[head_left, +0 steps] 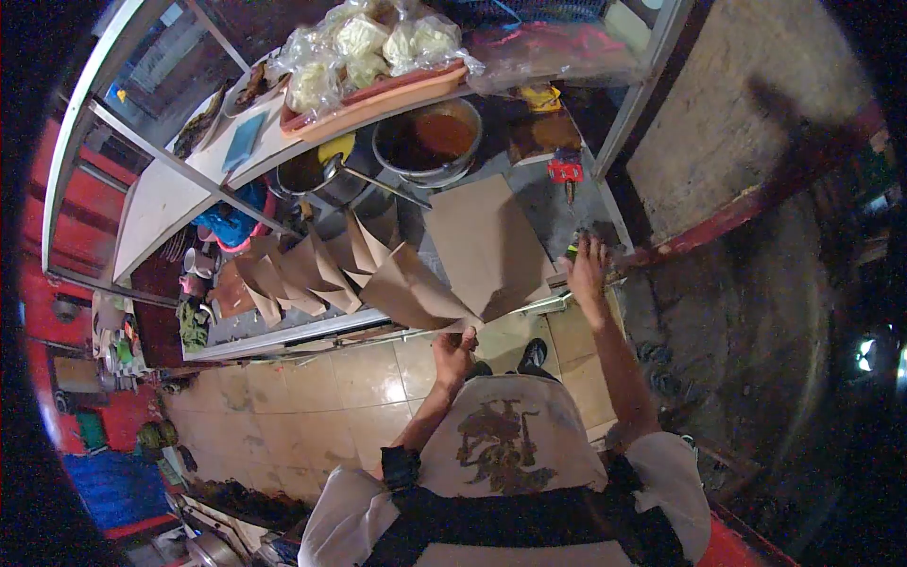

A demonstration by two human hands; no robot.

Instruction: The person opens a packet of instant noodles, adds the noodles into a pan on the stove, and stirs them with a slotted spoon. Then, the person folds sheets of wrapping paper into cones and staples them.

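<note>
Pinched at its lower tip by my left hand [454, 352] is a brown paper cone [411, 291] at the counter's front edge. Right of it a stack of flat brown paper [487, 241] lies on the counter. My right hand [588, 265] is at the right end of the counter, fingers around a small green and dark object [573, 247] that I cannot make out. Several folded paper cones [307, 274] stand in a row to the left. A red item [566, 170] lies beyond my right hand.
Behind the paper are a pot of reddish-brown food [430, 140] and a second pot with a ladle [359, 178]. An orange tray [373, 102] of bagged pale food sits on the shelf above. A metal frame post [642, 90] rises at the right.
</note>
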